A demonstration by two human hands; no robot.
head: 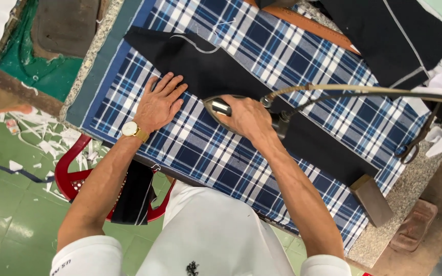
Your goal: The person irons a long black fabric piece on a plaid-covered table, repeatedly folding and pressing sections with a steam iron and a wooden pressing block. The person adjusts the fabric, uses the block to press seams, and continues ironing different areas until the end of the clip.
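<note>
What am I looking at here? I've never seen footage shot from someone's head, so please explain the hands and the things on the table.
There is one picture, from a camera worn on the person's head, looking down at their own two arms. The left hand lies flat, pressing on a long black fabric piece. The right hand has its grip closed around the handle of a clothes iron, whose hoses run off to the right. Under both lies a blue and white checked cloth covering the table. Scissors and a wooden block sit at the right.
</note>
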